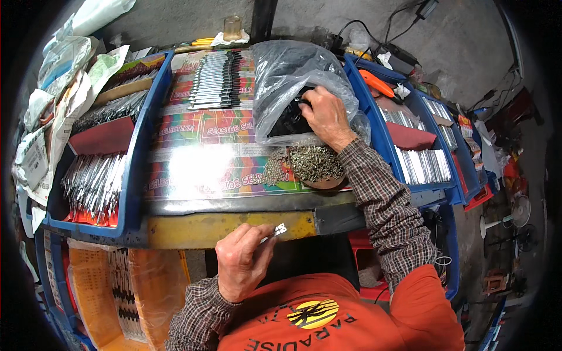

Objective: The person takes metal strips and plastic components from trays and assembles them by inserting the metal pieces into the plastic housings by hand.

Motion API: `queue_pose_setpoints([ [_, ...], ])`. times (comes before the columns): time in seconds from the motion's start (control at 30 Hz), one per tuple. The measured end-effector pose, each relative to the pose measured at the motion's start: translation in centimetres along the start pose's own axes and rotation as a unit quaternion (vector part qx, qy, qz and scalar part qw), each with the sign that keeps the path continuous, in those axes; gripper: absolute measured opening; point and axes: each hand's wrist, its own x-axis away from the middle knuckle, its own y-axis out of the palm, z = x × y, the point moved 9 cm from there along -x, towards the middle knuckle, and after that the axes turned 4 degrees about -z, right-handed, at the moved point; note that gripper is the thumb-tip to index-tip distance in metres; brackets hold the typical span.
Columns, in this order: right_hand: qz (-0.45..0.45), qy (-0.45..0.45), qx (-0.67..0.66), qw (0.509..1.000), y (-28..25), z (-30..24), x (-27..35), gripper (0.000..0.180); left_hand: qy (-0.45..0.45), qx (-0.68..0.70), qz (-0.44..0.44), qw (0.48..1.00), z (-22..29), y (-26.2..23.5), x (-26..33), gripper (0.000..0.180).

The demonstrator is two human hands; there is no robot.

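Near the table's front edge, my left hand (pixel 244 257) is closed in a pinch on thin metal strips (pixel 279 229), whose pale ends with small holes stick out past the fingertips. My right hand (pixel 326 116) reaches into the mouth of a clear plastic bag (pixel 281 61). Its fingers curl among small black parts (pixel 291 121) there; what lies between the fingertips is hidden. Just below that bag, a round dish holds a heap of small brass-coloured pieces (pixel 318 163), some spilling to its left. A row of assembled metal strips with black ends (pixel 215 81) lies at the far middle.
At left stands a blue bin (pixel 140 140) packed with metal strips and cardboard dividers. More blue bins (pixel 374 134) hold strips at right, with an orange-handled tool (pixel 376 83) on one. A glass jar (pixel 232 27) stands behind. Below left is an orange crate (pixel 93 286).
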Motion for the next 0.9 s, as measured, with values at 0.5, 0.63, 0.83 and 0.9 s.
queue_pose_setpoints([
  [0.5, -0.050, -0.007, -0.351, 0.935, -8.0, -7.3, 10.7, 0.019, -0.010, 0.023, -0.010, 1.000, 0.0, 0.1, 0.2, 0.017],
  [0.63, -0.120, 0.064, -0.442, 0.887, -7.0, -7.6, 13.9, 0.017, -0.020, 0.033, -0.027, 0.999, 0.5, 0.6, 0.4, 0.017],
  [0.83, -0.117, 0.070, -0.489, 0.861, -6.0, -8.5, 16.9, 0.024, -0.017, 0.037, -0.050, 0.998, 1.3, 1.7, 1.0, 0.018],
  [0.9, -0.124, 0.059, -0.505, 0.852, -5.9, -8.7, 17.6, 0.027, -0.013, 0.042, -0.050, 0.998, 1.6, 1.9, 1.3, 0.018],
])
